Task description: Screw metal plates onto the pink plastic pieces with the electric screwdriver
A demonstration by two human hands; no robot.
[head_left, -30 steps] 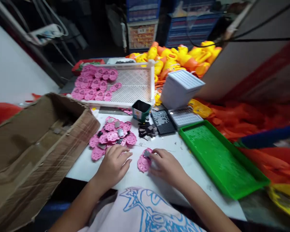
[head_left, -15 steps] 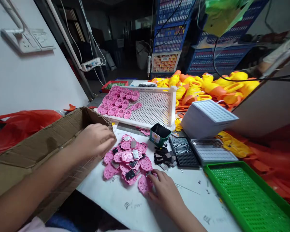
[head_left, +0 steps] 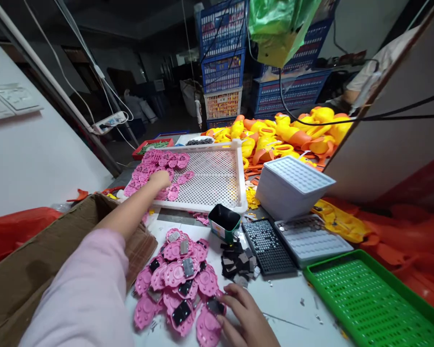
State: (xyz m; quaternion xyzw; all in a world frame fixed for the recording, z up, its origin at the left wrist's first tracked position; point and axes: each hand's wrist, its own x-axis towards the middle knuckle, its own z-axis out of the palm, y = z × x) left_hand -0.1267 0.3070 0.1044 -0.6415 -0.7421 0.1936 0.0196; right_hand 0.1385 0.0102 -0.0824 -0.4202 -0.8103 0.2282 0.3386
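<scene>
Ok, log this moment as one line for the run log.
left hand: on pink pieces in white tray | right hand: on pink piece by near pile | cardboard box: left

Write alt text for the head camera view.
The left hand reaches into a white perforated tray of pink plastic pieces, while the right hand rests on a nearer pink pile on the white table, beside a green tray.

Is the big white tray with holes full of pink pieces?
No, only partly. Pink pieces fill the white tray's left end; the rest shows bare mesh.
</scene>
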